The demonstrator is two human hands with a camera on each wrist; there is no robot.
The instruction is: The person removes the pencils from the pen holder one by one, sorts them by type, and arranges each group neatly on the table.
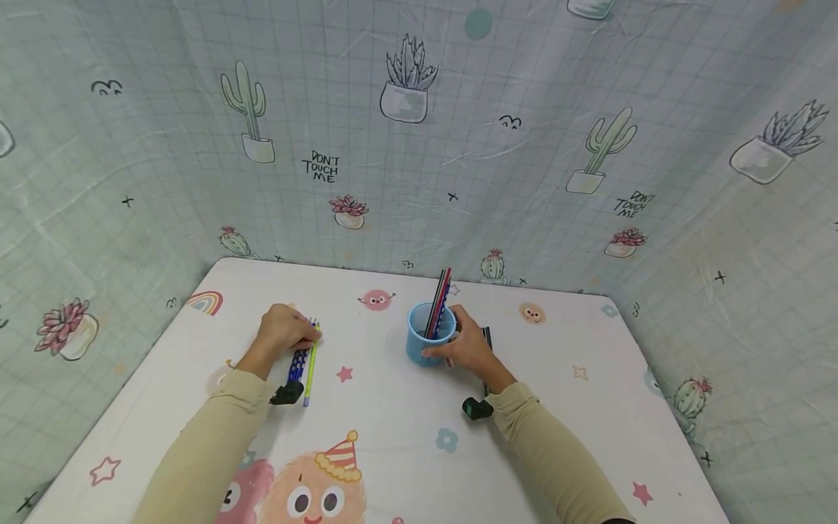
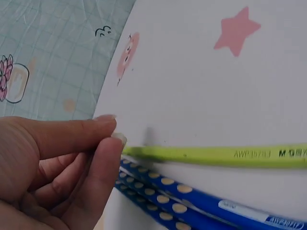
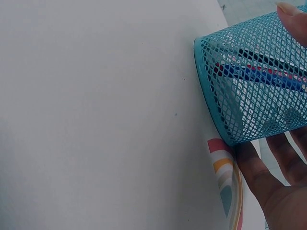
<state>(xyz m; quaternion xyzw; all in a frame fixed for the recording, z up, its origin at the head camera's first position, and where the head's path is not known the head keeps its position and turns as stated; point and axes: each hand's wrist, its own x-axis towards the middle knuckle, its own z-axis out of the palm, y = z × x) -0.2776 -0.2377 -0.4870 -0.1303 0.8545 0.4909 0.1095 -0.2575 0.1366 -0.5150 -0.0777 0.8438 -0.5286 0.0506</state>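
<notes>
My left hand (image 1: 281,331) is at the far end of a yellow-green pencil (image 1: 310,377), thumb and forefinger pinching its tip. Beside that pencil lie several blue pencils (image 2: 192,203) with pale dots, their far ends partly behind the fingers. My right hand (image 1: 473,348) grips a light-blue mesh pencil cup (image 1: 419,349) from its right side, thumb at the front and fingers round the back. Several pencils (image 1: 439,302), among them dark, red and blue ones, lean in the cup; their lower parts show through the mesh in the right wrist view.
Dark pencils (image 1: 487,338) lie right of the cup, partly hidden by the right wrist. A black wrist camera sits below each hand. The white table (image 1: 393,407) bears printed cartoons, and patterned fabric walls (image 1: 458,160) stand around its back and sides.
</notes>
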